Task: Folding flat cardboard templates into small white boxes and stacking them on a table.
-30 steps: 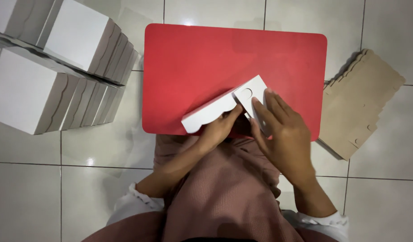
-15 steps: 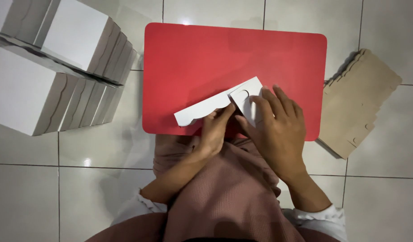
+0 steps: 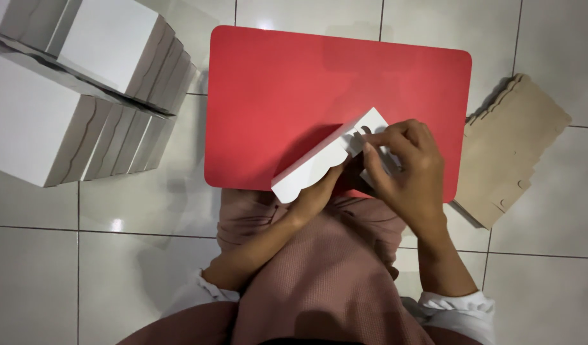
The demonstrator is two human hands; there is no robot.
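A white cardboard box piece (image 3: 319,160) with a wavy cut edge stands tilted on the near edge of a red tabletop (image 3: 294,89). My left hand (image 3: 316,198) is under it, gripping its lower side; most of that hand is hidden by the card. My right hand (image 3: 402,169) grips the piece's right end, fingers curled over a flap with a small slot.
Two rows of folded white boxes (image 3: 57,96) are stacked on the tiled floor at the left. A pile of flat brown cardboard blanks (image 3: 517,147) lies on the floor right of the red top. My lap in a pinkish garment fills the lower middle.
The white piece has been turned up from lying flatter to standing tilted on edge. My right hand has closed its fingers over the flap at the right end.
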